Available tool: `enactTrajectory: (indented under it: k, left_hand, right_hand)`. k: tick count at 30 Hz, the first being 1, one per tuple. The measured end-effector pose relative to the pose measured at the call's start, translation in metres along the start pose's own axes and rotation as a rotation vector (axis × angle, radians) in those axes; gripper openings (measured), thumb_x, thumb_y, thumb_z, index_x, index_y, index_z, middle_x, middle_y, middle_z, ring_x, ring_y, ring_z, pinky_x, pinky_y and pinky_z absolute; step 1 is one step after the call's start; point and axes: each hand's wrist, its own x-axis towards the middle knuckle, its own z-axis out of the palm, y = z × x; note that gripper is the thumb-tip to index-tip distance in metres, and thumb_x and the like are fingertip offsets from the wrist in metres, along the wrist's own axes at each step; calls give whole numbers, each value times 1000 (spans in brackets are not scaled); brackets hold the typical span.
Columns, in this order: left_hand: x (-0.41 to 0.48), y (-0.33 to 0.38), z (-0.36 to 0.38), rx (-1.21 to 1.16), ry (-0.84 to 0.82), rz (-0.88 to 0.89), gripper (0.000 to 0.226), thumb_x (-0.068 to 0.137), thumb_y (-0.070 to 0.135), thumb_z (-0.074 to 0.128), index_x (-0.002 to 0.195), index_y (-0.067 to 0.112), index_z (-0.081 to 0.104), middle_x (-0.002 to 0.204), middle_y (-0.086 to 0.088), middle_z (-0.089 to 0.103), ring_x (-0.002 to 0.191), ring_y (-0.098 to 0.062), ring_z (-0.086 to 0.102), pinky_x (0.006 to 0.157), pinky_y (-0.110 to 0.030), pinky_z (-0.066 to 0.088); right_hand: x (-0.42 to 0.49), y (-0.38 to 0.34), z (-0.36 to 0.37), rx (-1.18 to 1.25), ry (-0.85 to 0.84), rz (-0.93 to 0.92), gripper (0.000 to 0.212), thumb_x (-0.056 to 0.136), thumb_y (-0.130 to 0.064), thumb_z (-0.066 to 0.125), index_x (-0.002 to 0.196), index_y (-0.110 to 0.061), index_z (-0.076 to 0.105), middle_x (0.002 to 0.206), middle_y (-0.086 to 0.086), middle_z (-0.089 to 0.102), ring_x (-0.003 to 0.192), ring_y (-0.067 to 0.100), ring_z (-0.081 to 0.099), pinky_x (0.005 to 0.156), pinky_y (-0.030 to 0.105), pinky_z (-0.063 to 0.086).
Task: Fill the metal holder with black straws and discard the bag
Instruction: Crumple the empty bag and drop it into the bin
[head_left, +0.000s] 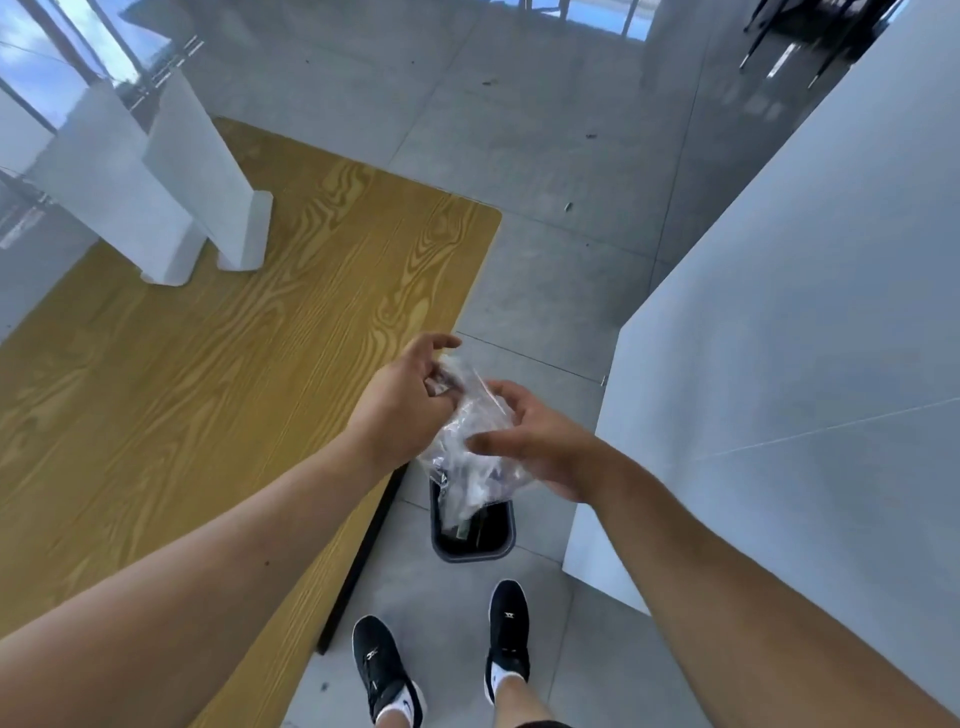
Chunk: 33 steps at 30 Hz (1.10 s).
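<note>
i have the clear bag (470, 441) crumpled between both grips: my left hand (402, 402) pinches its upper end, my right hand (537, 441) clasps its side. its long axis hangs downward, lower end right above the black bin (474, 545) on the floor beside the bench (208, 389). neither holder nor straws are in view.

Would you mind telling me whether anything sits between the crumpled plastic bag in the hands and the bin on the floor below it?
Nothing visible does. The clear bag is held by the left hand and right hand directly above the open black bin, its lower end hanging in front of the opening. The wooden table lies to the left, clear of the drop.
</note>
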Motion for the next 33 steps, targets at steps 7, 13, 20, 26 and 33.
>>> enactTrajectory:
  k: [7, 13, 20, 26, 33]
  left_hand:
    - [0, -31, 15, 109, -98, -62, 39, 88, 42, 76, 123, 39, 58, 106, 15, 72, 89, 0, 69, 75, -31, 55]
    - [-11, -124, -1, 756, -87, -60, 95, 87, 88, 35, 164, 35, 18, 177, -2, 9, 163, -31, 0, 128, -63, 4]
    - [-17, -168, 17, 818, 18, -10, 93, 88, 76, 44, 167, 36, 16, 179, 2, 5, 164, -26, -7, 127, -67, -3]
    - [-18, -177, 20, 814, 66, 30, 93, 85, 74, 50, 165, 37, 24, 178, 2, 9, 164, -27, -1, 128, -66, 0]
    - [-17, -181, 24, 802, 75, 41, 94, 82, 71, 55, 164, 37, 27, 178, 2, 13, 164, -28, 4, 127, -67, 4]
  right_hand:
    - [46, 34, 21, -81, 131, -92, 51, 89, 7, 61, 125, -28, 65, 111, 15, 78, 91, 25, 76, 86, 41, 60]
    - [89, 108, 0, -467, 425, 8, 32, 86, -7, 55, 106, -31, 58, 86, -13, 64, 78, 13, 61, 64, 22, 44]
    - [163, 224, 1, -653, 377, 179, 22, 85, -7, 58, 106, -9, 53, 90, 2, 55, 84, 31, 52, 59, 29, 35]
    - [238, 290, 3, -680, 354, 276, 24, 90, -12, 61, 106, -16, 43, 99, 5, 57, 93, 37, 60, 75, 40, 44]
    - [295, 330, 8, -758, 432, 436, 102, 93, -41, 78, 167, -11, 14, 164, 21, 35, 140, 46, 51, 113, 49, 45]
